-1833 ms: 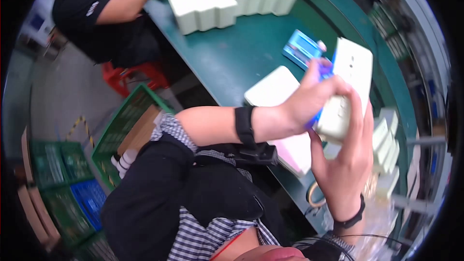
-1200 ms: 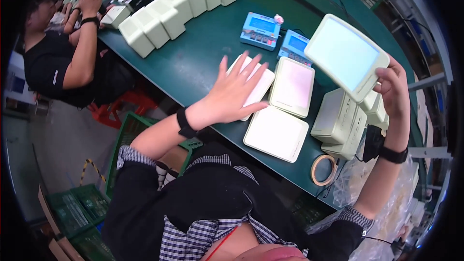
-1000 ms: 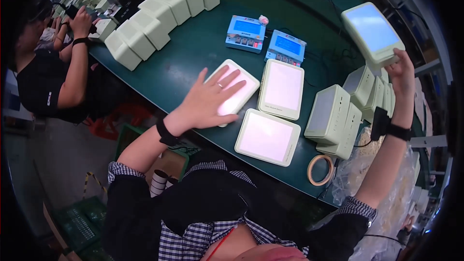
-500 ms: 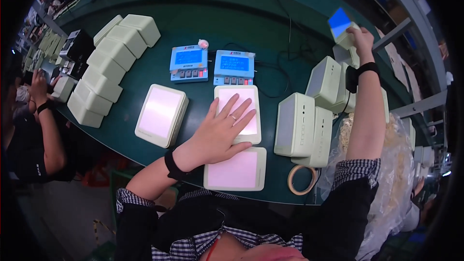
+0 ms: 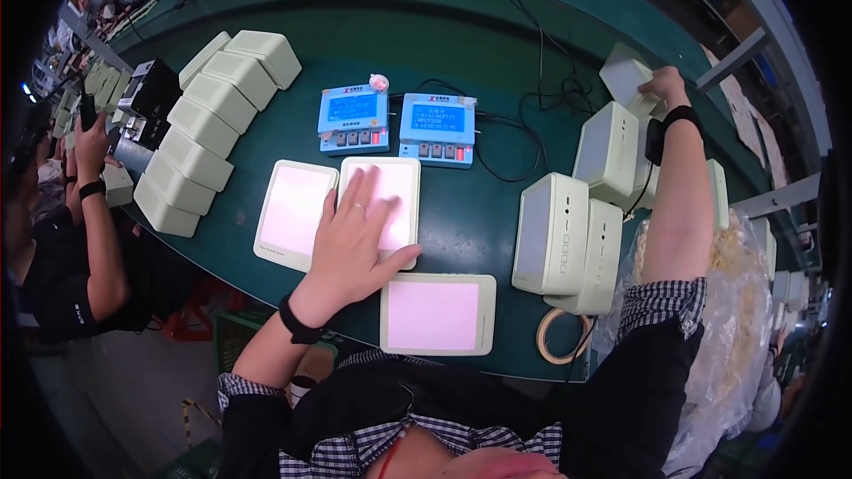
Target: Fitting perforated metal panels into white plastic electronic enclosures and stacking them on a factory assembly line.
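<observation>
left hand (image 5: 355, 235) flat, fingers spread on middle white panel (image 5: 382, 204) at frame centre; right hand (image 5: 661, 89) upper right, fingers clamped on pale box (image 5: 626, 75) beside box stack (image 5: 608, 151); three panels lying on green worktop (image 5: 479, 44), more boxes unplaced

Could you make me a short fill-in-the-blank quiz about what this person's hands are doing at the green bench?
1. The left hand lies flat on the ____ of the three glowing panels, the middle panel.
2. The right hand grips a pale box at the ____ right of the bench.
3. A roll of tape lies ____ the near panel on its right.
4. Behind the panels stand ____ blue testers.

Missing words: middle; far; beside; two
</observation>
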Demonstrator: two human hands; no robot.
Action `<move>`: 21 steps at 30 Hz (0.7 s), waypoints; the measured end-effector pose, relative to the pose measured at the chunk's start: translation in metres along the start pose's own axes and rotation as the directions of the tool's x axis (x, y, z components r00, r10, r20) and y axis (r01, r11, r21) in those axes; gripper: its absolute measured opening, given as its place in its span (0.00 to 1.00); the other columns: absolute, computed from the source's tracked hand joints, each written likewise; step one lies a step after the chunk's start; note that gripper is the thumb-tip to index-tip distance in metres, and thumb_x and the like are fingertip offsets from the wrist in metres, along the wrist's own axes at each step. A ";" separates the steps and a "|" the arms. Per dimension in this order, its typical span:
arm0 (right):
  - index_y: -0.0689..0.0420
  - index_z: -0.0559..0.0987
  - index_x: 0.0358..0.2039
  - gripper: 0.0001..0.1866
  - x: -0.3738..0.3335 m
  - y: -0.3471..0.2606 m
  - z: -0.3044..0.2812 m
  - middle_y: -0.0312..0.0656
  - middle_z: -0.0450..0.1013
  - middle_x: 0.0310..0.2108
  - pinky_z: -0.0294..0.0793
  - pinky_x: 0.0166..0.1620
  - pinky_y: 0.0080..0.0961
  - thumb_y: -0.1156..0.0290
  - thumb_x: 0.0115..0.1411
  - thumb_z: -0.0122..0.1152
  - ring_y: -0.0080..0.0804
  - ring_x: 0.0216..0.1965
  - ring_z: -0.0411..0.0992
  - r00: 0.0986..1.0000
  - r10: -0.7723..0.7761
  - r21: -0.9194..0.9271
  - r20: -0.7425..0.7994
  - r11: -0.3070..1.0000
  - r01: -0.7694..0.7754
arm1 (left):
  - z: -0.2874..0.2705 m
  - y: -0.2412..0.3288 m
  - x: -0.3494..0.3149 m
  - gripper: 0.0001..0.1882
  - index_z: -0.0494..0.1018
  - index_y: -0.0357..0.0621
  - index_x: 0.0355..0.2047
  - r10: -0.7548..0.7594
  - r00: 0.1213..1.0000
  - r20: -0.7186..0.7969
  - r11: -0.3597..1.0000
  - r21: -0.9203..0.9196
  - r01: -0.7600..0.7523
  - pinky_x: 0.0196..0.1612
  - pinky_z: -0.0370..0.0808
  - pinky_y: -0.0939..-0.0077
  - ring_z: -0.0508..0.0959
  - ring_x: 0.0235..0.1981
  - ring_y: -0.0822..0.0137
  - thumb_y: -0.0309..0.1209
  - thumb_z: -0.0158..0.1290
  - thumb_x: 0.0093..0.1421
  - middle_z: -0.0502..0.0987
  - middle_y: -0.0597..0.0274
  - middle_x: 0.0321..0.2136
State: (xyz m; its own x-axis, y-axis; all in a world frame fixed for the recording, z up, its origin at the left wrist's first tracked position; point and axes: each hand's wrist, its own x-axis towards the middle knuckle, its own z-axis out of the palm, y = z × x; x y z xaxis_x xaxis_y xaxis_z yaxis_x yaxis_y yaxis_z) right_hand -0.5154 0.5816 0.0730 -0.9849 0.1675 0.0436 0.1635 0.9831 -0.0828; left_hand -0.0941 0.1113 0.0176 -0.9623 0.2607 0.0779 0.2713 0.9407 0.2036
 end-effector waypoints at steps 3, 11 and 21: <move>0.60 0.79 0.51 0.31 -0.032 -0.031 -0.004 0.51 0.77 0.49 0.72 0.56 0.34 0.63 0.46 0.73 0.44 0.51 0.75 0.990 -0.043 -0.117 0.133 0.991 0.059 | 0.018 0.007 -0.002 0.41 0.60 0.52 0.66 -0.234 0.927 -0.293 0.971 -0.128 0.204 0.66 0.50 0.40 0.50 0.69 0.38 0.49 0.56 0.54 0.52 0.34 0.66; 0.63 0.71 0.59 0.34 -0.041 0.017 -0.010 0.54 0.74 0.53 0.68 0.59 0.33 0.63 0.53 0.68 0.44 0.56 0.72 0.974 -0.207 0.040 0.091 0.978 0.204 | 0.002 0.012 -0.023 0.46 0.56 0.53 0.68 -0.218 0.975 -0.040 0.971 0.089 0.221 0.66 0.52 0.43 0.49 0.68 0.32 0.46 0.58 0.49 0.49 0.29 0.66; 0.58 0.69 0.62 0.27 -0.277 -0.046 -0.141 0.50 0.68 0.60 0.63 0.64 0.35 0.65 0.64 0.60 0.38 0.62 0.66 0.674 -0.706 0.491 -0.217 0.518 0.701 | 0.002 0.000 -0.008 0.45 0.62 0.55 0.65 -0.103 0.990 -0.092 0.994 -0.029 0.101 0.67 0.52 0.44 0.54 0.67 0.33 0.42 0.60 0.44 0.54 0.26 0.64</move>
State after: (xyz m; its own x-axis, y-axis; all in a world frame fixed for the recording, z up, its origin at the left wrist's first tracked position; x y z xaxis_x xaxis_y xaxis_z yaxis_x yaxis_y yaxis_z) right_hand -0.2420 0.5002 0.2048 -0.7669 -0.5653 0.3037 -0.6333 0.5901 -0.5008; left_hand -0.0869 0.1096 0.0147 -0.9792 0.1414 0.1458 0.1736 0.9554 0.2390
